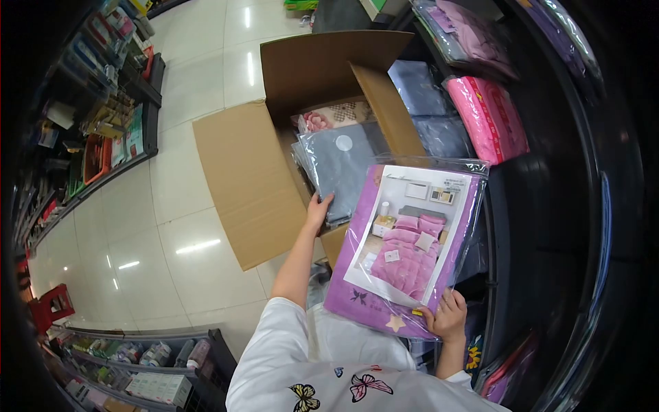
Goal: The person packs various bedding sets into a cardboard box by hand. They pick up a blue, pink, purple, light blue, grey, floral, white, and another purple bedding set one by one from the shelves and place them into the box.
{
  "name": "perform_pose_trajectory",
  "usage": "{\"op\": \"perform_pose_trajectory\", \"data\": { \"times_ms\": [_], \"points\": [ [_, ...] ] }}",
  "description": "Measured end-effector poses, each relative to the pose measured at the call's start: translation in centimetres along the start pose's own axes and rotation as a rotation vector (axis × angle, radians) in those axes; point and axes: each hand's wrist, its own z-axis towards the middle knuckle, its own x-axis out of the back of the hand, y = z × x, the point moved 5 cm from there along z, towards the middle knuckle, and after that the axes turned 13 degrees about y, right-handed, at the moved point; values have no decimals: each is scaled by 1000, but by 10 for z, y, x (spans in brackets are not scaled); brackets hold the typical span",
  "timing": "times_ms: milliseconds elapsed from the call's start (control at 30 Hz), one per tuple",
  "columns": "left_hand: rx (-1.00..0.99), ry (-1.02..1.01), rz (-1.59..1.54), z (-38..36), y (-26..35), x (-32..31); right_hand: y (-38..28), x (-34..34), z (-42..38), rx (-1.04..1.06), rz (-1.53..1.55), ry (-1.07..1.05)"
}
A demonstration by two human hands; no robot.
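- Standing open on the tiled floor [178,226], a cardboard box [247,178] is seen with its flaps folded outward.
- Inside the box, grey bedding packs [343,165] in clear plastic are stacked upright, and a floral-patterned pack [333,117] is lodged behind them.
- The grey packs are touched at their lower edge by the left hand [318,209]; its grip is half curled over that edge, and whether a pack is clamped cannot be told.
- A purple bedding pack [405,247], printed with a pink bed, is held at its bottom corner by the right hand [447,317], grip closed on the plastic, just beside the box.
- On the dark shelf [549,206] to the right, pink folded bedding [489,117] and grey folded bedding [429,110] are stored.
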Motion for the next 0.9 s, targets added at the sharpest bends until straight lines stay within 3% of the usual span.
{"op": "perform_pose_trajectory", "data": {
  "times_ms": [33,100,133,167,233,267,400,700,833,900],
  "points": [
    [1,3,-3,6,-8,-1,0,0,1,0,3,3],
    [-686,132,529,16,-5,-4,1,-2,2,2,7,5],
    [-750,206,746,-9,18,-13,1,-3,0,6,-1,0],
    [-746,206,746,-13,22,-22,0,-4,-2,7,-8,-6],
    [-631,-73,273,-15,25,-45,-2,-4,-3,-5,-33,-33],
    [-769,-105,410,-20,31,-57,-2,-5,-4,-16,-60,-55],
    [-804,-166,594,-37,51,-81,-4,-5,0,-18,-62,-55],
    [-855,-196,658,-42,56,-83,-4,-6,-4,-36,-52,-51],
    [-809,-196,688,-45,61,-81,-3,-7,-5,-44,-37,-40],
    [-655,-235,966,-50,65,-81,-2,-7,-5,-42,-29,-34]
  ]
}}
